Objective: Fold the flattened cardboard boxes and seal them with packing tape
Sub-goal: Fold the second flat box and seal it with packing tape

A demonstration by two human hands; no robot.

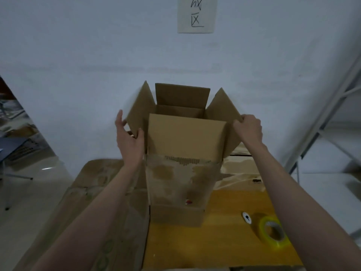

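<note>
A brown cardboard box stands upright on the wooden table, its top flaps raised and its near face torn where old tape was peeled off. My left hand grips the left flap, thumb on the inside and fingers behind it. My right hand holds the outer edge of the right flap, fingers curled over it. The far flap stands straight up and the near flap leans toward me. A roll of yellowish clear packing tape lies on the table at the right, beside my right forearm.
Flattened cardboard covers the table's left side, and more lies behind the box at the right. A small white round object sits by the tape. A white wall is close behind. A metal rack stands right, a chair left.
</note>
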